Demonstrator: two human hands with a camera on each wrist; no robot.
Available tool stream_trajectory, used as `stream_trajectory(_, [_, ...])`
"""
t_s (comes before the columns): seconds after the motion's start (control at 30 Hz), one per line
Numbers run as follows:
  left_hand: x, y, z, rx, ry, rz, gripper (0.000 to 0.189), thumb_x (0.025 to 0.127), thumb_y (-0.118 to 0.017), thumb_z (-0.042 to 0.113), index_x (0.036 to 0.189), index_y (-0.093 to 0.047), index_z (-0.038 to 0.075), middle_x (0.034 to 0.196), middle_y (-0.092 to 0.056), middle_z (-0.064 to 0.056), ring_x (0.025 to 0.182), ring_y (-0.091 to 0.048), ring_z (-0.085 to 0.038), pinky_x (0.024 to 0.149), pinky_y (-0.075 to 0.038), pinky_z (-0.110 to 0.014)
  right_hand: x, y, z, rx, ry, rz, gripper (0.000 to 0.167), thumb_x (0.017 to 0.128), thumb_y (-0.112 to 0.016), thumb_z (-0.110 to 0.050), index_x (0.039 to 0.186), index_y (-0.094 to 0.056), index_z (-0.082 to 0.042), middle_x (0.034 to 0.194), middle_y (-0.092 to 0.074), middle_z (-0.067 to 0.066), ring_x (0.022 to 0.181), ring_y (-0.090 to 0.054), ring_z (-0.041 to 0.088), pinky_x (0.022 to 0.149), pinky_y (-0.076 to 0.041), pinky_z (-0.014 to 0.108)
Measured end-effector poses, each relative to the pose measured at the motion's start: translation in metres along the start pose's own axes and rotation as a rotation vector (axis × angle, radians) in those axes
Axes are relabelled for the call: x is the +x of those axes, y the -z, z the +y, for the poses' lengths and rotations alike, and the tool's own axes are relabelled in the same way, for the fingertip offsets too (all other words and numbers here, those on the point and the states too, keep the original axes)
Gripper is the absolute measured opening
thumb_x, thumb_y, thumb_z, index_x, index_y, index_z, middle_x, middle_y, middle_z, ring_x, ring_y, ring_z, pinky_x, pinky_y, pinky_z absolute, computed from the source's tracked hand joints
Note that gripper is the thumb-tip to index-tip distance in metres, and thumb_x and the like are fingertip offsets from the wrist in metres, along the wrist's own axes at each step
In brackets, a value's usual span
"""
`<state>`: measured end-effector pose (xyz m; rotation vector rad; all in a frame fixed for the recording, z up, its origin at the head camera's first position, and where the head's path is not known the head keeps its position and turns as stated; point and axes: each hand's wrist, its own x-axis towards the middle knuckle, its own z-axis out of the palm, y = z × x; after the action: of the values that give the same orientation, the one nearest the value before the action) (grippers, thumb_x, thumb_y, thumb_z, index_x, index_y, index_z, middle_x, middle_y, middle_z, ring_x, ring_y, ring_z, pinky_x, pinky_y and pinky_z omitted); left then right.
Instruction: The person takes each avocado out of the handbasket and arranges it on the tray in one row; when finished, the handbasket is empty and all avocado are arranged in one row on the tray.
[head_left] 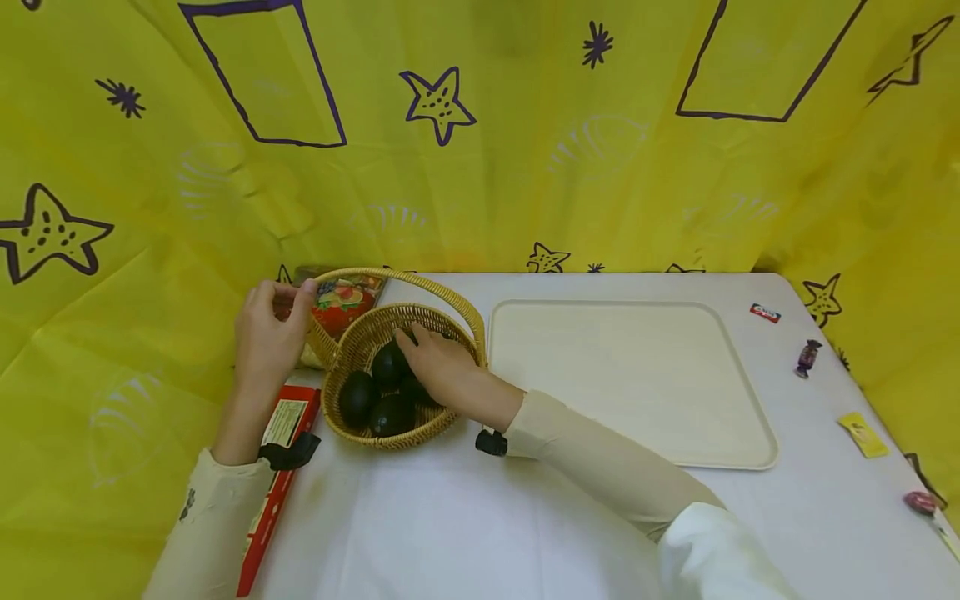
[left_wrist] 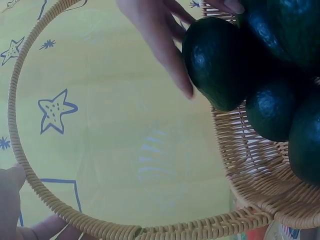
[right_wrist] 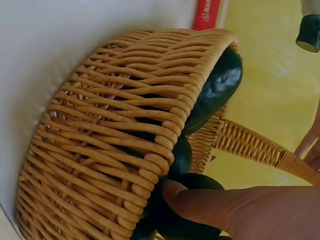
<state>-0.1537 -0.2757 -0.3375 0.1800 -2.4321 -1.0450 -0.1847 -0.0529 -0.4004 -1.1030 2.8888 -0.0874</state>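
Observation:
A wicker basket [head_left: 420, 435] stands on the left part of the table with several dark green avocados [head_left: 358, 400] inside. My left hand [head_left: 272, 335] is at the left side of its arched handle [head_left: 435, 287], and in the left wrist view its thumb and fingers hold the wrapped cane. My right hand [head_left: 442, 367] reaches into the basket from the right. In the right wrist view its thumb lies on an avocado [right_wrist: 187, 222] near the rim. The left wrist view shows its fingers around the far side of an avocado [left_wrist: 215, 62]; the palm is hidden.
Right of the basket lies a cream tray [head_left: 622, 375]. A red box [head_left: 288, 425] is left of the basket, and a colourful printed package [head_left: 341, 312] sits behind it. Along the right edge are a red wrapped sweet [head_left: 765, 312], a purple candy [head_left: 807, 358], a yellow packet [head_left: 862, 435] and a lollipop [head_left: 921, 502].

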Motion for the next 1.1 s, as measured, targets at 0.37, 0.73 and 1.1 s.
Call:
stream_trajectory(0.37, [0.0, 0.002, 0.0, 0.001, 0.004, -0.009, 0.054, 0.108, -0.057, 0.048, 0.116, -0.064, -0.005, 0.114, -0.059, -0.022, 0.1, -0.057, -0.03, 0.084, -0.043, -0.036, 0.008, 0.003, -0.002, -0.168, 0.044, -0.009, 0.065, 0.106, -0.065, -0.011, 0.164, -0.039, -0.015, 0.161, -0.048, 0.014, 0.134, -0.061, 0.026, 0.098, -0.058, 0.031])
stream_trajectory(0.73, [0.0, 0.003, 0.0, 0.003, 0.0, -0.026, 0.055, 0.108, -0.056, 0.049, 0.116, -0.063, -0.005, 0.113, -0.058, -0.022, 0.1, -0.056, -0.032, 0.083, -0.042, -0.038, 0.012, 0.024, 0.001, -0.025, 0.025, -0.199, 0.07, 0.105, -0.067, -0.012, 0.165, -0.032, -0.003, 0.159, -0.049, 0.015, 0.121, -0.068, 0.021, 0.092, -0.058, 0.025])
stream_trajectory(1.1, [0.001, 0.002, -0.002, -0.008, -0.005, -0.025, 0.05, 0.108, -0.058, 0.045, 0.117, -0.063, -0.004, 0.113, -0.057, -0.02, 0.097, -0.054, -0.026, 0.083, -0.042, -0.038, 0.011, 0.032, 0.002, 0.05, 0.025, -0.238, 0.063, 0.108, -0.06, -0.007, 0.165, -0.034, -0.007, 0.161, -0.048, 0.015, 0.139, -0.058, 0.027, 0.109, -0.052, 0.034])
